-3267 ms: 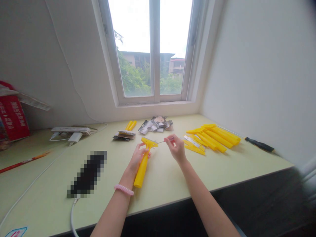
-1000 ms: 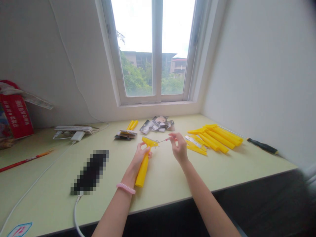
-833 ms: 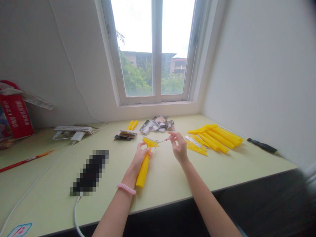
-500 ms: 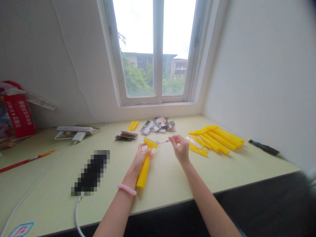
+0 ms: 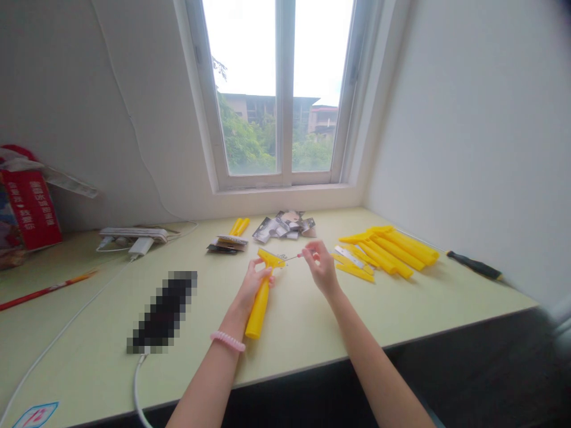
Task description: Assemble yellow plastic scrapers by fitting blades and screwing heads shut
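Note:
A yellow tool with a thick round handle [image 5: 259, 309] is held by my left hand [image 5: 255, 284], whose fingers wrap round its neck below the wide head. My right hand [image 5: 320, 267] pinches a small thin screwdriver [image 5: 293, 258] by its reddish end. The metal shaft points left and its tip meets the yellow head, though the exact contact is too small to make out. Small dark bits [image 5: 282, 256], perhaps screws, lie on the table just behind the head.
On the pale green table [image 5: 178, 374] are yellow handles [image 5: 397, 252] and flat yellow pieces [image 5: 355, 270] at right, a black-handled tool [image 5: 475, 266], packets [image 5: 285, 226], stacked cards [image 5: 226, 244], a power strip [image 5: 134, 235], a blurred dark object [image 5: 163, 312] with a cable, and a red stick [image 5: 44, 291].
The whole view has shifted slightly. My right hand has turned a little at the screwdriver's end, its fingers more curled. My left hand keeps the same hold on the yellow tool.

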Demonstrator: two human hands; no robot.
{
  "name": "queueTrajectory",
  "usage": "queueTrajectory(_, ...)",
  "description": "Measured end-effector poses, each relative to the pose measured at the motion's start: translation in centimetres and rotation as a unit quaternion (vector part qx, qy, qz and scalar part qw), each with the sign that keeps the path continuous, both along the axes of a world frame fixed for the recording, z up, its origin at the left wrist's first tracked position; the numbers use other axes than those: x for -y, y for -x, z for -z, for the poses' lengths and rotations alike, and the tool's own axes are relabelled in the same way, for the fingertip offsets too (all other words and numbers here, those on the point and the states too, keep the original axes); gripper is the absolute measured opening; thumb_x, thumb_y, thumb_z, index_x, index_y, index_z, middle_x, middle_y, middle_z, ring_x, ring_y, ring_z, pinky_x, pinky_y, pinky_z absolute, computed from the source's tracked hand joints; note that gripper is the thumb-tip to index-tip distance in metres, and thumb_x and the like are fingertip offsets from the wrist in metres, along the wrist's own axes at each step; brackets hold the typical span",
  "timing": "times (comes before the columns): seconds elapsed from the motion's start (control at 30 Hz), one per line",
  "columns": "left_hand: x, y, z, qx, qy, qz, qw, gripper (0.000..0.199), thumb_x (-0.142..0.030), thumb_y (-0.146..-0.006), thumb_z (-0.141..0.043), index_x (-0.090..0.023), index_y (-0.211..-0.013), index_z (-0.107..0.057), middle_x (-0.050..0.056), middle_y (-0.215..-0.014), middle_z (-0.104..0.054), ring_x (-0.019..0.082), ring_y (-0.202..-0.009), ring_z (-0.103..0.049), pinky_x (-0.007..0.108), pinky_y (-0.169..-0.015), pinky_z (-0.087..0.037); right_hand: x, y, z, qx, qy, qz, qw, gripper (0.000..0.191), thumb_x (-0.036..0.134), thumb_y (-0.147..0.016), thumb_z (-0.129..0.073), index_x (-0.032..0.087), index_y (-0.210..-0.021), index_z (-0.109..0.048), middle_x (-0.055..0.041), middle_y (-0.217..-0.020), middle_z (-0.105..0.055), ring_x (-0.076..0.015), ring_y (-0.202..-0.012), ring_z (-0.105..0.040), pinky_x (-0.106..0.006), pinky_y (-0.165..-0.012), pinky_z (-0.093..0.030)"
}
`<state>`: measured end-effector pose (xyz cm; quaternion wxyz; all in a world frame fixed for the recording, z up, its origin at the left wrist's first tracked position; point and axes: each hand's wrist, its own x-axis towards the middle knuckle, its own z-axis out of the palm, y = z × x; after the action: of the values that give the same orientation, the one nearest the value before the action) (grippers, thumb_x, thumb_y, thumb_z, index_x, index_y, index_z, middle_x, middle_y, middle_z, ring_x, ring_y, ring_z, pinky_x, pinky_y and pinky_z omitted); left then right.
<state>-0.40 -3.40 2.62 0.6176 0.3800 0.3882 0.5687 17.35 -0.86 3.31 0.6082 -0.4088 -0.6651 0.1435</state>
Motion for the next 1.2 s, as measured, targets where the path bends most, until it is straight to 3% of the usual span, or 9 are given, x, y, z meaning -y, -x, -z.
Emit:
queueTrajectory(0.2, -0.11, 0.05, 0.1, 0.007, 0.009, 0.006, 1.0, 0.046, -0.015, -0.063, -0.063, -0.021, -0.1, -0.036, -0.003, -0.068, -0.053, 0.006, -0.046, -0.048, 0.019, -0.047, -0.034, 0.3, -0.05, -0.43, 0.013, -0.043, 0.005, 0.999, 0.019, 0.03, -0.086, -0.044, 0.02, -0.092, -0.058, -0.0053, -0.082, -0.062, -0.0173, -0.078, -0.058, -0.03, -0.065, -0.047)
queueTrajectory(0.43, 0.07, -0.04, -0.07, -0.006, 0.003, 0.009, 1.0, 0.043, -0.015, -0.065, -0.061, -0.021, -0.1, -0.036, -0.002, -0.069, -0.054, 0.007, -0.047, -0.049, 0.019, -0.048, -0.035, 0.12, -0.17, -0.1, 0.017, -0.017, 0.06, 0.998, 0.02, 0.037, -0.082, -0.052, 0.019, -0.076, -0.057, -0.0031, -0.068, -0.062, -0.0156, -0.062, -0.055, -0.029, -0.059, -0.044)
queueTrajectory(0.7, 0.19, -0.06, -0.17, -0.003, 0.001, 0.003, 1.0, 0.045, -0.017, -0.063, -0.064, -0.02, -0.1, -0.038, -0.002, -0.068, -0.055, 0.007, -0.048, -0.049, 0.019, -0.049, -0.035, -0.41, -0.32, 0.19, 0.036, -0.05, 0.035, 0.998, 0.021, 0.022, -0.088, -0.038, 0.018, -0.098, -0.055, -0.0061, -0.084, -0.062, -0.0186, -0.081, -0.055, -0.033, -0.071, -0.045)
queueTrajectory(0.83, 0.01, -0.04, 0.01, -0.009, 0.007, 0.002, 1.0, 0.045, -0.017, -0.063, -0.063, -0.02, -0.1, -0.037, -0.003, -0.067, -0.054, 0.007, -0.047, -0.049, 0.019, -0.047, -0.035, -0.33, -0.26, 0.12, 0.041, -0.055, 0.042, 0.997, 0.022, 0.025, -0.088, -0.039, 0.019, -0.101, -0.055, -0.0064, -0.085, -0.062, -0.0187, -0.081, -0.055, -0.032, -0.07, -0.045)
queueTrajectory(1.03, 0.1, -0.15, -0.1, -0.008, 0.004, 0.011, 1.0, 0.044, -0.017, -0.064, -0.062, -0.021, -0.1, -0.036, -0.002, -0.07, -0.055, 0.006, -0.047, -0.049, 0.019, -0.047, -0.035, 0.26, -0.23, -0.07, 0.04, -0.019, 0.109, 0.993, 0.026, 0.041, -0.081, -0.052, 0.018, -0.067, -0.053, -0.0001, -0.059, -0.056, -0.0129, -0.055, -0.05, -0.024, -0.055, -0.039)
queueTrajectory(1.2, 0.36, -0.17, -0.28, -0.007, -0.001, 0.017, 1.0, 0.043, -0.016, -0.064, -0.062, -0.021, -0.099, -0.036, -0.002, -0.071, -0.055, 0.006, -0.047, -0.048, 0.019, -0.048, -0.035, 0.35, -0.31, 0.1, 0.102, 0.012, 0.176, 0.979, 0.039, 0.044, -0.084, -0.043, 0.019, -0.055, -0.046, 0.0013, -0.05, -0.048, -0.0125, -0.05, -0.045, -0.024, -0.05, -0.032)
